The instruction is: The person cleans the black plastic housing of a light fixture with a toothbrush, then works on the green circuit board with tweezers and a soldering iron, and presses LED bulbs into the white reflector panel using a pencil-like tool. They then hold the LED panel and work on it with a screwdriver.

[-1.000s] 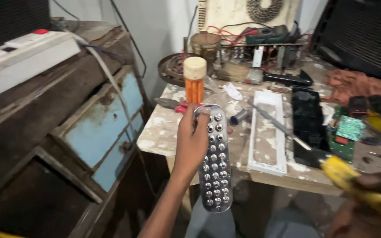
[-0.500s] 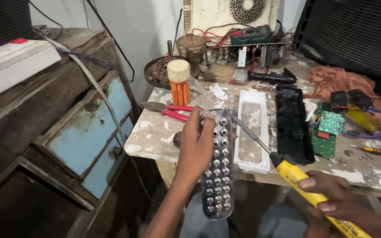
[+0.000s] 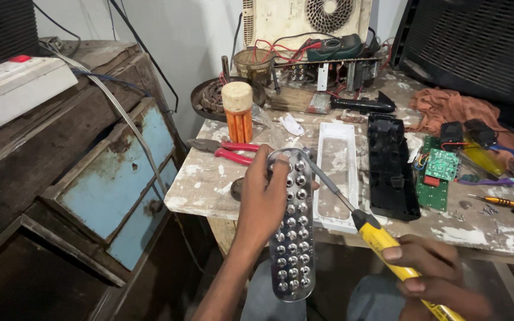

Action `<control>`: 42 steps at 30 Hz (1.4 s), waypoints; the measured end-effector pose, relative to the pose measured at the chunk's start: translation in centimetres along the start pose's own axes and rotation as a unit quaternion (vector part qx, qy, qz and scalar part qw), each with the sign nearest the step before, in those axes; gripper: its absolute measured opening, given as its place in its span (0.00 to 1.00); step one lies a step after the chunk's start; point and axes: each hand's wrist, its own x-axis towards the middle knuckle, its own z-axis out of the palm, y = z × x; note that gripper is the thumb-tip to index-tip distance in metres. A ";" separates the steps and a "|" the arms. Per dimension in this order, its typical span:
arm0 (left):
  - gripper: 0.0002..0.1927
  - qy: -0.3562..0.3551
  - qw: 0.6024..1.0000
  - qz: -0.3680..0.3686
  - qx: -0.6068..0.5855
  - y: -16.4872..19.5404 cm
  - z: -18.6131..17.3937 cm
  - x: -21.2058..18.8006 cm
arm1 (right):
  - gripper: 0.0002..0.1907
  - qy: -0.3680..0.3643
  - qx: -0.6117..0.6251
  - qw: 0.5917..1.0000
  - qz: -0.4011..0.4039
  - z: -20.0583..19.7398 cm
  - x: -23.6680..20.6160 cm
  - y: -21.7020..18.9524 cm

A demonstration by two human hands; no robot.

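— Two hands busy? Left hand (image 3: 266,199)?
— Gripping silver LED reflector panel (image 3: 292,229), held upright at the desk (image 3: 209,181) edge.
— Right hand (image 3: 441,279)?
— Closed round yellow screwdriver (image 3: 382,241), tip touching the panel's top. White tray (image 3: 337,172) and black housing (image 3: 391,163) lie just behind.

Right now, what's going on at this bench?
A person sits at a paint-spattered workbench. The left hand holds up a long grey LED panel studded with round lenses. The right hand grips a yellow-handled screwdriver, its tip at the panel's top end. On the bench lie a white tray, a black housing, green circuit boards and red pliers.
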 end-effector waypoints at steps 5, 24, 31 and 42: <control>0.21 -0.023 0.998 -0.031 -0.039 0.7 -0.3 -0.1 | 0.15 -0.056 -0.017 0.996 -0.063 -0.3 1.8 -0.8; 0.14 -0.020 1.000 0.004 -0.004 1.6 -0.8 -0.2 | 0.14 -0.139 -0.169 0.963 -0.156 -0.2 0.9 -0.9; 0.16 -0.014 1.000 0.003 0.010 1.4 -0.8 -0.2 | 0.12 -0.133 -0.160 0.968 -0.142 -0.3 0.8 -1.0; 0.15 -0.035 0.999 -0.034 -0.011 1.9 -0.7 -0.3 | 0.14 -0.140 -0.172 0.964 -0.149 -0.2 0.9 -1.3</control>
